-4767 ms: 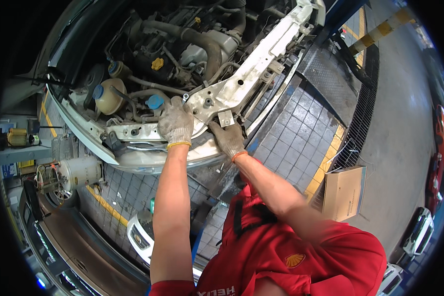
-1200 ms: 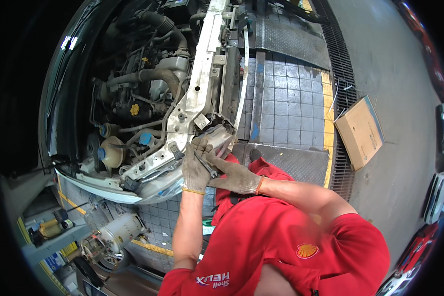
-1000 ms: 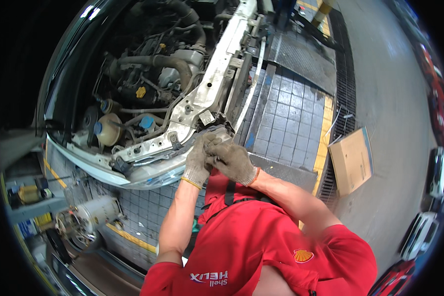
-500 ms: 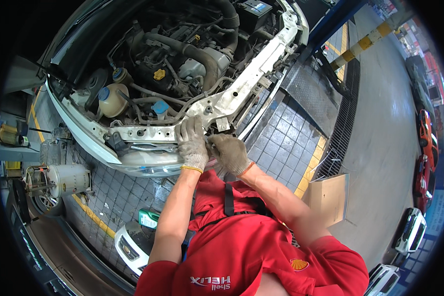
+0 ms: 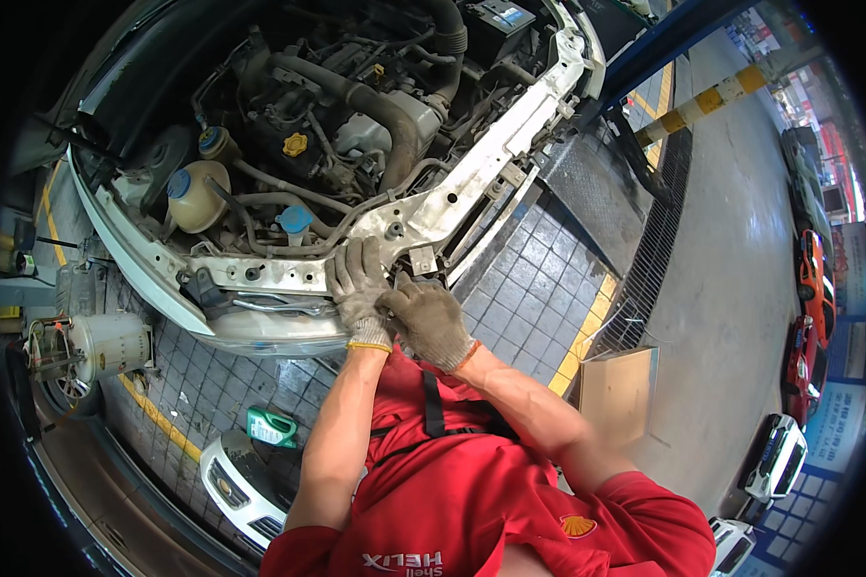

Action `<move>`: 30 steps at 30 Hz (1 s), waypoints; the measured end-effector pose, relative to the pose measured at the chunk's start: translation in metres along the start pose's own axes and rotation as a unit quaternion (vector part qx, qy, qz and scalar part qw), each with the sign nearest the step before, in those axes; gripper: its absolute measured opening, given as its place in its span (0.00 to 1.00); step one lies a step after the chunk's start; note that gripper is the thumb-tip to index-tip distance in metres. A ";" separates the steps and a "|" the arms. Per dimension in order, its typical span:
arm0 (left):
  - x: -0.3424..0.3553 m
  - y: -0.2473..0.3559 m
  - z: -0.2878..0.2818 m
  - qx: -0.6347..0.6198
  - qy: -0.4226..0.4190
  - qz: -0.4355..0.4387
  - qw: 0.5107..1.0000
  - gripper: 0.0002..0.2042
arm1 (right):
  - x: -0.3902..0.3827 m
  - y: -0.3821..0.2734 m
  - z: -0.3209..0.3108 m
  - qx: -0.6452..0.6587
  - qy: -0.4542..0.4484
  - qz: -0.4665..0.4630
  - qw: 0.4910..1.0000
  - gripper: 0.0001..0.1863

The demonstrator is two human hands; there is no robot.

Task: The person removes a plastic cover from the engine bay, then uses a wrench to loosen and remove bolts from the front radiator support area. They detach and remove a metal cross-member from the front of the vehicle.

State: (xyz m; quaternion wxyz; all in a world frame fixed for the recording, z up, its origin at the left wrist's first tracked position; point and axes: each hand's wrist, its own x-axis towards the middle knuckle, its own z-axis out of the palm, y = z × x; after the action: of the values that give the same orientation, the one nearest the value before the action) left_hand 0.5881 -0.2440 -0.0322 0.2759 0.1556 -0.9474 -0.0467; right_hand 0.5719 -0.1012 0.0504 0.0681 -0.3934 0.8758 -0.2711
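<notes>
Left hand (image 5: 359, 285) has moved onto the white rail (image 5: 436, 214), fingers extended; right hand (image 5: 427, 322) curled, hold unclear

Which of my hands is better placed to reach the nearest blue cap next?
Probably your left hand: on the white radiator support, it's nearer the blue cap than your right hand.

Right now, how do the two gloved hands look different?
The left hand has its fingers stretched out over the white metal bar; the right hand has its curled. The left hand's glove has a yellow edge, the right hand's an orange edge. Both gloves look greyish and dirty.
</notes>
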 end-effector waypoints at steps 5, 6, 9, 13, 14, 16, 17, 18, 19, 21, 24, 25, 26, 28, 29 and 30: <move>0.007 0.012 -0.006 -0.007 0.005 -0.051 0.999 0.27 | 0.010 0.004 -0.013 0.042 -0.006 0.004 0.999 0.12; 0.010 0.014 -0.008 0.008 -0.006 -0.054 0.998 0.29 | 0.013 0.008 -0.016 0.089 0.029 0.056 0.994 0.12; 0.014 0.021 -0.018 0.018 -0.051 -0.075 0.996 0.33 | 0.030 0.031 -0.024 0.193 0.057 0.217 0.955 0.19; 0.017 0.026 -0.023 0.000 -0.073 -0.094 0.993 0.30 | 0.062 0.061 -0.019 0.185 0.044 0.277 0.942 0.29; 0.017 0.026 -0.022 0.011 -0.069 -0.093 0.993 0.29 | 0.065 0.064 -0.018 0.162 0.044 0.271 0.948 0.30; 0.016 0.023 -0.017 0.039 -0.062 -0.085 0.994 0.29 | 0.063 0.061 -0.014 0.106 0.034 0.239 0.965 0.29; 0.016 0.022 -0.014 0.057 -0.057 -0.078 0.994 0.30 | 0.060 0.056 -0.012 0.081 0.024 0.228 0.970 0.29; 0.015 0.020 -0.012 0.085 -0.070 -0.075 0.991 0.30 | 0.056 0.050 -0.012 0.065 0.032 0.206 0.976 0.26; 0.013 0.020 -0.010 0.048 -0.038 -0.081 0.995 0.29 | 0.052 0.043 -0.012 0.054 0.014 0.178 0.982 0.24; 0.010 0.020 -0.006 -0.005 0.003 -0.088 0.996 0.26 | 0.046 0.029 -0.011 0.035 0.007 0.114 0.993 0.20; 0.010 0.018 -0.001 0.016 -0.006 -0.101 0.995 0.25 | 0.041 0.014 -0.010 -0.038 -0.059 0.024 0.997 0.16; 0.010 0.017 0.001 0.017 -0.017 -0.107 0.994 0.25 | 0.041 0.014 -0.010 -0.057 -0.076 -0.015 0.995 0.15; 0.012 0.015 0.004 0.054 0.022 -0.079 0.995 0.25 | 0.042 0.014 -0.010 -0.036 -0.102 0.005 0.994 0.17; 0.012 0.012 0.010 0.070 0.046 -0.082 0.993 0.24 | 0.042 0.020 -0.011 -0.044 -0.106 -0.025 0.993 0.17; 0.012 0.012 0.014 0.074 0.050 -0.079 0.993 0.23 | 0.042 0.024 -0.012 -0.067 -0.131 -0.018 0.989 0.17; 0.012 0.009 0.018 0.099 0.087 -0.067 0.989 0.21 | 0.041 0.026 -0.012 -0.045 -0.114 -0.034 0.992 0.17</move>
State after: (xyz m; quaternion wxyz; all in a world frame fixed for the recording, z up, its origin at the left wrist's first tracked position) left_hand 0.5664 -0.2389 -0.0392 0.3367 0.2484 -0.9073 0.0426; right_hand 0.5228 -0.1118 0.0505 0.1406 -0.4540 0.8597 -0.1871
